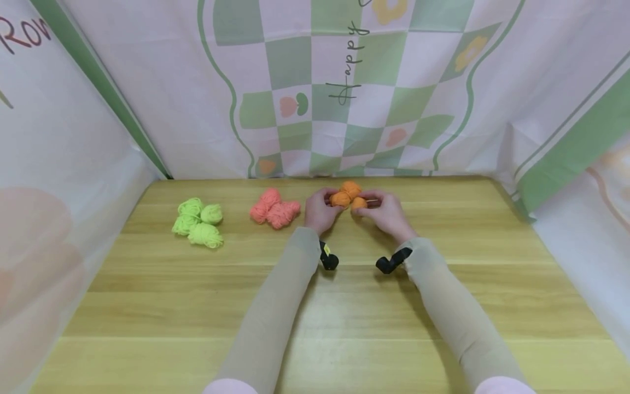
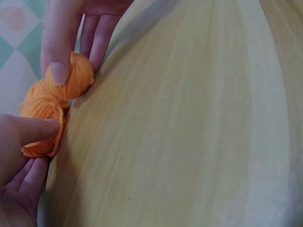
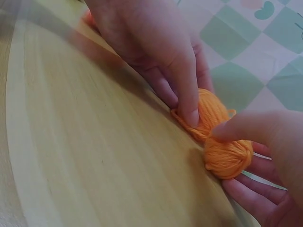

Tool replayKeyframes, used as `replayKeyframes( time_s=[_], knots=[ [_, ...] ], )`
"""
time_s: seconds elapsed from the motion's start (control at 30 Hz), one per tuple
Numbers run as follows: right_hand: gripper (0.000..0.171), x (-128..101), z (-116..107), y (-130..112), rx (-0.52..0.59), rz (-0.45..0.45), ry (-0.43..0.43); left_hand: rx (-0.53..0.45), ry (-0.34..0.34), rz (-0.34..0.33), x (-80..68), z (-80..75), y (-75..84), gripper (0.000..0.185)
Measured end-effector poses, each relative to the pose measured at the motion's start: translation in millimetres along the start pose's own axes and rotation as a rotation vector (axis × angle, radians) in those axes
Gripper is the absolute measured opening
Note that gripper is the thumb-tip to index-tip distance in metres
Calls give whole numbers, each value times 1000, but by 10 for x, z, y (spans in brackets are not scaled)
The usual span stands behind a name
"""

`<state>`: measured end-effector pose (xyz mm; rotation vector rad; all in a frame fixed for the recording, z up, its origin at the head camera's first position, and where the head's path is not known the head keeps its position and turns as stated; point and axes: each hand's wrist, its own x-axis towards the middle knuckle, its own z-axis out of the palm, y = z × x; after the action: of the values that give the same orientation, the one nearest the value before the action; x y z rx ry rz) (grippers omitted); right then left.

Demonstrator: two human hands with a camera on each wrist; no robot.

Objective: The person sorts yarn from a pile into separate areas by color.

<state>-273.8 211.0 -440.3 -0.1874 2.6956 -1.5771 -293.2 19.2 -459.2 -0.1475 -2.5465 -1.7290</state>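
Yarn sits at twelve o'clock on the pale wooden table: three small orange yarn balls clustered together. The left hand pinches one ball between thumb and fingers, the right hand pinches another. Pink yarn balls and green yarn balls lie toward ten o'clock.
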Motion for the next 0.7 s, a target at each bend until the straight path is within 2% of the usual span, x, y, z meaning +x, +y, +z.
replayKeyframes(
  time_s=[0.23, 0.37, 0.5, 0.7],
  knots=[
    [49, 3, 4, 13, 4, 18, 0, -12, -12, 18, -13, 10, 1, 39],
    [53, 6, -4, 11, 17, 7, -4, -21, -28, 56, -14, 12, 7, 44],
    [59, -1, -34, 11, 41, -2, -20, 4, -46, 91, -26, -3, 24, 53],
    [71, -27, -132, 36, 47, 8, -11, 52, -84, 109, -61, -87, 79, 71]
  ],
)
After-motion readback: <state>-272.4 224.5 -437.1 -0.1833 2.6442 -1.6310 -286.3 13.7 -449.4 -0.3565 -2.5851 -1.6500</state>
